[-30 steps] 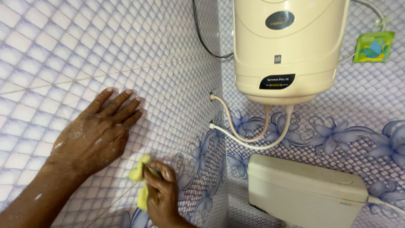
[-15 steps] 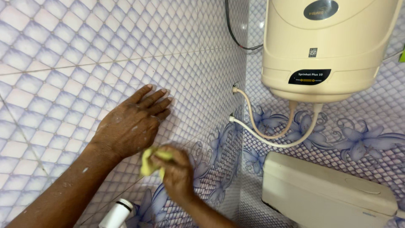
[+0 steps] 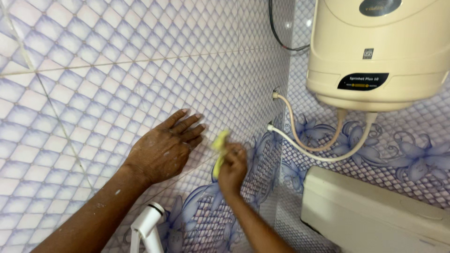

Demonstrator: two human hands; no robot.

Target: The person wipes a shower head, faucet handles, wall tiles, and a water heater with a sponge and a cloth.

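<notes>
Pressing flat against the tiled wall [image 3: 93,70], your left hand [image 3: 164,147] has its fingers spread and holds nothing; the palm simply rests on the pale diamond-patterned tiles. Your right hand [image 3: 232,164] is closed around a yellow cloth [image 3: 219,143], which sits against the wall just beside your left fingertips, at the line where the plain tiles meet the blue flower-patterned ones. Part of the cloth sticks out above your knuckles and a strip hangs below the thumb side; the rest is bunched inside the fist, so you cannot see how much of it there is.

The cloth looks soft and light, and it folds to whatever shape your fingers give it. It will likely slide easily on glazed tile, more so if damp, so a bunched grip in the middle of the wad, as you have it, seems the surest hold; a loose corner would flap and slip away.

In this same head view, a cream water heater [image 3: 379,51] hangs on the adjoining wall to the right, with two white hoses [image 3: 304,147] looping from its underside to fittings near the corner. A white cistern [image 3: 375,211] sits below it. At the bottom edge, near your left forearm, a white spray nozzle [image 3: 145,222] points upward.
</notes>
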